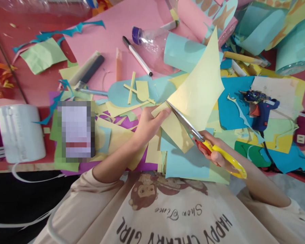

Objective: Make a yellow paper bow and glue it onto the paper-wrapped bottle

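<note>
My left hand (152, 123) pinches a pale yellow sheet of paper (199, 81) at its left edge, thumb on top. The sheet stands up and away from me, with a pointed top and a curved right side. In my right hand (213, 149) is a pair of scissors (184, 120) with yellow and red handles. Its blades lie along the paper, tips close to my left thumb, and look nearly closed. A lower flap of the yellow paper hangs below the blades. Under it lies a light blue sheet (188, 162).
A hot glue gun (263, 112) rests on blue and white paper at the right. A clear plastic bottle (152, 40), a black-capped marker (137, 56) and paper scraps cover the pink sheet (96, 40). At the left are a phone (77, 130) and a white power bank-like box (20, 132).
</note>
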Motion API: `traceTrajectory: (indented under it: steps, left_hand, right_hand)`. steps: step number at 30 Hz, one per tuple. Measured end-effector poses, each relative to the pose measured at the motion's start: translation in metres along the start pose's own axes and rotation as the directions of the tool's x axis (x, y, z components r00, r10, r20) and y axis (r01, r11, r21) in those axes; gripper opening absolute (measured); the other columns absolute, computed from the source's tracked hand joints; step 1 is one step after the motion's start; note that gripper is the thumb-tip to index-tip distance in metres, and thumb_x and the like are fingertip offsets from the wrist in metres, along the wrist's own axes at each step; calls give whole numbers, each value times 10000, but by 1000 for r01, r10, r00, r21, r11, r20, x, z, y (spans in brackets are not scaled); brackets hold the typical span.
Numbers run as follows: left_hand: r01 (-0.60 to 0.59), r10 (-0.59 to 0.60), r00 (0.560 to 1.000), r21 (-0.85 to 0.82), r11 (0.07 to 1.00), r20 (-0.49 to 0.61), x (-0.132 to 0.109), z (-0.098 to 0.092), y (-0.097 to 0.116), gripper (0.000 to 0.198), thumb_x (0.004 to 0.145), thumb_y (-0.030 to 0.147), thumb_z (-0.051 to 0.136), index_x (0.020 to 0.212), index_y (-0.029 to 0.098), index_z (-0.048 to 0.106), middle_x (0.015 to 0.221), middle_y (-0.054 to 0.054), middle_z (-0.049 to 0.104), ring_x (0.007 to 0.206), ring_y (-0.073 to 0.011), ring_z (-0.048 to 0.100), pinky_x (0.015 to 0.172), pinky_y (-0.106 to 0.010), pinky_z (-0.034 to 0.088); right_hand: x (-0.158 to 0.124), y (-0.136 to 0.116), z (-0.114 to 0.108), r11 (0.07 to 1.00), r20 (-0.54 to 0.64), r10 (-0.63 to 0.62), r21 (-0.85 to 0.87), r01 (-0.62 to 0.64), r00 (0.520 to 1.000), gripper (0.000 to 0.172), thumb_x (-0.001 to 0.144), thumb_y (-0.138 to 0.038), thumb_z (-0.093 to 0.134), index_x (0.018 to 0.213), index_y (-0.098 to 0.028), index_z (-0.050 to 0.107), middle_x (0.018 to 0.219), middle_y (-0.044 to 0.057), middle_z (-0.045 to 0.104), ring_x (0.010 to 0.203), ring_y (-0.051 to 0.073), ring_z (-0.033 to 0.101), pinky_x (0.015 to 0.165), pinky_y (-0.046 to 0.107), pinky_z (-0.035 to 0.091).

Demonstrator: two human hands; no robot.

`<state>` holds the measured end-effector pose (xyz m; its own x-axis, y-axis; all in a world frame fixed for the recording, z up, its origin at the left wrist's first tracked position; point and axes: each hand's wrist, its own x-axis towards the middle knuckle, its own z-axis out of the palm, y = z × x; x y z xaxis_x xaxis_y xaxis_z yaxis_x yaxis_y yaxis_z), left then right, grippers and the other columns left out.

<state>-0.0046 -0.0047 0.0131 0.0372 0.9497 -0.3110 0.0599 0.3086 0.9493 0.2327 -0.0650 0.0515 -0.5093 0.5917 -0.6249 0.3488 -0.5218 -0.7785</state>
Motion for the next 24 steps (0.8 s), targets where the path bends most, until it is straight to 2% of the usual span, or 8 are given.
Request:
traceTrajectory:
  steps: [2,5,14,21,24]
  left_hand:
    - [2,-2,1000,7,1000,6,0,0,-1,213,807,385,630,821,173,644,736,-5,660,697,-151,621,635,-234,502]
    - [-1,1,1000,6,1000,16,0,0,-2,214,811,383,626,855,175,654,738,1,659,669,-142,612,654,-241,508]
    - [20,-20,1000,3,1000,4,0,-1,-1,212,810,374,624,859,171,657,725,1,661,646,-137,610,624,-229,504]
    - [43,-43,999,-34,999,6,1,0,3,187,774,363,655,752,179,634,680,3,654,670,-150,632,598,-221,509]
    - [38,-32,996,-69,997,87,1,-4,3,209,764,359,663,657,185,623,577,14,601,548,-126,585,507,-216,471]
  right_hand:
    - [1,0,0,997,-15,22,73,-21,1000,730,679,-812,583,1131,-251,466,709,-56,364,493,70,256,363,208,222]
    - [2,-4,1,992,-8,34,120,-33,999,690,697,-744,632,1146,-245,473,716,-59,363,502,65,245,363,200,224]
    - [0,-16,5,990,-41,49,134,-44,998,788,638,-838,599,1123,-225,494,726,-64,329,519,59,226,379,201,217]
    - [2,-12,4,990,-51,48,135,-41,998,830,624,-841,606,1146,-207,494,706,-71,362,491,52,259,371,209,214]
    - [3,-11,0,994,-8,23,109,-22,1000,818,658,-832,588,1164,-197,493,672,-78,388,459,51,269,366,214,223]
